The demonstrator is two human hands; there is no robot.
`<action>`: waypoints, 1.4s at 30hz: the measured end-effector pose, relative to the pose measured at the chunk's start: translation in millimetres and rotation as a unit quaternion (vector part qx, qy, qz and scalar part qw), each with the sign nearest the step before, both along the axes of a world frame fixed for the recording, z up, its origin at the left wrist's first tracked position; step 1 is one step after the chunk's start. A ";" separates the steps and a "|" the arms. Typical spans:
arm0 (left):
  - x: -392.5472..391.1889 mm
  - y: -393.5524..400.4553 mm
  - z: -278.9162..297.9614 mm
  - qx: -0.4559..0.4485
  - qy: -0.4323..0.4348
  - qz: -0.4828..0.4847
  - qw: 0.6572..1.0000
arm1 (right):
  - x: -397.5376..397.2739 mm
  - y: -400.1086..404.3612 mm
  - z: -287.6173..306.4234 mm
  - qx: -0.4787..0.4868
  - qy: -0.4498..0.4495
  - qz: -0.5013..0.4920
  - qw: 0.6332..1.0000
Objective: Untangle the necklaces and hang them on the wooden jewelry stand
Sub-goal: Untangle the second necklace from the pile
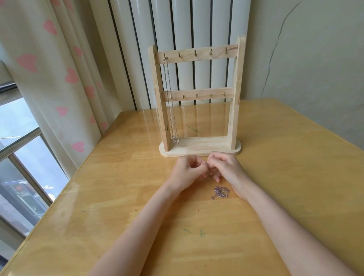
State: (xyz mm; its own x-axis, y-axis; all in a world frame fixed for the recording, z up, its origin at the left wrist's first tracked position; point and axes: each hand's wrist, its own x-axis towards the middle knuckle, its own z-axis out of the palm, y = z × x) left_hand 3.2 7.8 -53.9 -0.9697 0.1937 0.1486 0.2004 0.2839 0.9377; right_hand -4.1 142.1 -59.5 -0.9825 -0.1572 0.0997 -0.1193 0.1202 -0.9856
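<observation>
A wooden jewelry stand (200, 146) with two rows of brass hooks stands upright at the middle of the table. One silver necklace (170, 101) hangs from its top-left hook down to the base. Just in front of the base, my left hand (186, 171) and my right hand (226, 167) meet, fingers curled, pinching a thin chain (209, 171) between them. A tangled pinkish chain pile (220, 192) lies on the table under my right wrist; whether it joins the pinched chain I cannot tell.
The yellow wooden table (117, 202) has its left edge near a window (16, 147) and a heart-print curtain (57, 76). A white radiator (183, 24) and a cracked wall stand behind the stand.
</observation>
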 end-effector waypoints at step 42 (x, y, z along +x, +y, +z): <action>1.1 -1.3 -3.1 0.217 -0.103 -0.022 0.970 | -3.2 4.4 -1.2 -0.046 -0.007 -0.002 0.999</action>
State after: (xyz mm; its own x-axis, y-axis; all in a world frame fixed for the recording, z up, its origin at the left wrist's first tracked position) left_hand 4.3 6.5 -56.9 -0.9798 0.1976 0.0293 -0.0010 -0.1515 0.9885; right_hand -7.3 146.5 -60.7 -0.9845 -0.1440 0.0997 -0.1050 0.0296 -0.9940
